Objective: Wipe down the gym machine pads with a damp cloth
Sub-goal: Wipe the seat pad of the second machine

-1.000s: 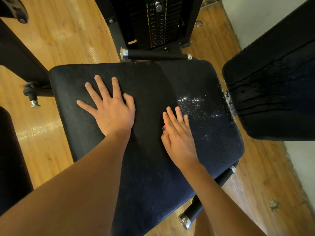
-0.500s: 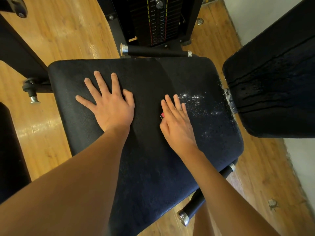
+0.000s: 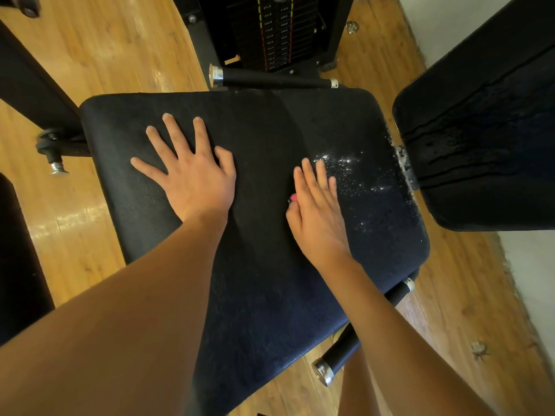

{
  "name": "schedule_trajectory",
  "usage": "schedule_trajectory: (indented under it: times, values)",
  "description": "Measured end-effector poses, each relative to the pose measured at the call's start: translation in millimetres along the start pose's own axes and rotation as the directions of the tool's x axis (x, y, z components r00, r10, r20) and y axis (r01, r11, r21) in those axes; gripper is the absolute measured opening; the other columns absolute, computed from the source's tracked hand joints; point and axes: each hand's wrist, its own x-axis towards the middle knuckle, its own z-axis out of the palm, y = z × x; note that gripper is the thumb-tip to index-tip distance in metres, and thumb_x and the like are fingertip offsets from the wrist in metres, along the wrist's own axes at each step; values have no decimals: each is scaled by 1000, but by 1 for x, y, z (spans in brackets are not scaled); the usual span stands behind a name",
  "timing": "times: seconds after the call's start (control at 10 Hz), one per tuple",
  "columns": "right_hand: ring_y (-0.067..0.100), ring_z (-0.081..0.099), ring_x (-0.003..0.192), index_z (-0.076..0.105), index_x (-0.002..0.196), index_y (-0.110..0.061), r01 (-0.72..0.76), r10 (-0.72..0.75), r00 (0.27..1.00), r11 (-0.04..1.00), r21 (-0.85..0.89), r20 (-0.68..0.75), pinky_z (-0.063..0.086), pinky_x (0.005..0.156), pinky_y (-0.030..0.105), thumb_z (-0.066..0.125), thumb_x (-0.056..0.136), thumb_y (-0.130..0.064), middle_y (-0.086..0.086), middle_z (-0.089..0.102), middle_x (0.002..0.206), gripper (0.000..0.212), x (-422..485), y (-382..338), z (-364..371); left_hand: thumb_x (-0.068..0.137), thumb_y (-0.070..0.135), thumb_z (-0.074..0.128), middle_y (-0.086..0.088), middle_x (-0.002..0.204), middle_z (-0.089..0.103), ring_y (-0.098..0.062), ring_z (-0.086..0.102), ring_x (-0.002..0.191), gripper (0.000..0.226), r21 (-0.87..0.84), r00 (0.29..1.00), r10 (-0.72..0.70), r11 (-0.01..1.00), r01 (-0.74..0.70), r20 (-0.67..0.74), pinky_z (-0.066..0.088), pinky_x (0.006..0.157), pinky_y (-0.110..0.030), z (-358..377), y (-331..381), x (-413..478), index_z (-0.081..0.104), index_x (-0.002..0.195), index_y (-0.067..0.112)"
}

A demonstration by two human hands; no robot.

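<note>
Left hand [image 3: 195,181] flat, fingers splayed. Right hand [image 3: 315,211] flat, fingers straight. Neither grasps anything. Both press what appears to be a dark cloth [image 3: 255,145] (hard to tell from the vinyl) onto the seat pad [image 3: 390,235]. Recommend firm, overlapping strokes toward the droplets [image 3: 345,175] just beyond the right fingertips. Back pad [image 3: 480,145] lies farther right.

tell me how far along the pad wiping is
Done: the back pad shows dark wet streaks, so it looks already wetted or wiped. In hand: left hand and right hand press flat on the seat pad. Left: glistening specks beside the right hand, not yet wiped. I cannot make out a cloth for certain.
</note>
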Motion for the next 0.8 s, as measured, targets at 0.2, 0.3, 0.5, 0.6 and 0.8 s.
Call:
schedule_trajectory:
  times: [0.2, 0.3, 0.5, 0.6, 0.8]
  values:
    - [20, -8, 156, 25, 160, -5, 42, -42, 998, 999, -12, 55, -6, 127, 36, 36, 105, -18, 10, 17, 170, 57, 0, 7, -1, 101, 45, 24, -13, 171, 9, -42, 1, 156, 62, -2, 1000, 6, 1000, -6, -9, 0, 116, -77, 0, -1, 1, 27, 160, 27]
    - [20, -5, 156, 27, 159, -5, 44, -45, 996, 999, 10, 72, -3, 128, 38, 31, 105, -22, 10, 19, 169, 57, -21, 15, -2, 101, 45, 24, -13, 171, 9, -42, 1, 156, 62, 5, 1000, 4, 1000, -4, -10, 0, 116, -76, 0, 1, 0, 27, 160, 28]
    - [20, -1, 158, 31, 157, -5, 45, -47, 997, 999, 30, 69, -2, 129, 36, 29, 105, -25, 8, 23, 167, 56, -66, 27, -3, 100, 45, 23, -13, 171, 10, -42, 2, 156, 62, 8, 1000, 4, 1000, -4, -16, 0, 116, -76, 2, 0, 1, 27, 160, 28]
    - [22, 1, 157, 29, 157, -4, 24, -25, 998, 999, 21, 56, 0, 129, 39, 29, 104, -24, 9, 23, 167, 57, -61, 22, -2, 101, 45, 24, -13, 171, 10, -42, 2, 156, 62, 13, 1000, 5, 1000, -4, -21, 0, 116, -76, 1, -1, 0, 27, 160, 28]
    - [21, -7, 156, 20, 160, -4, 7, -6, 998, 1000, -12, 66, -4, 128, 39, 28, 104, -22, 11, 14, 170, 59, -34, 13, -4, 100, 46, 23, -13, 171, 11, -42, 3, 156, 62, 8, 999, 6, 1000, -6, -33, 1, 116, -76, 2, 0, 0, 28, 160, 28]
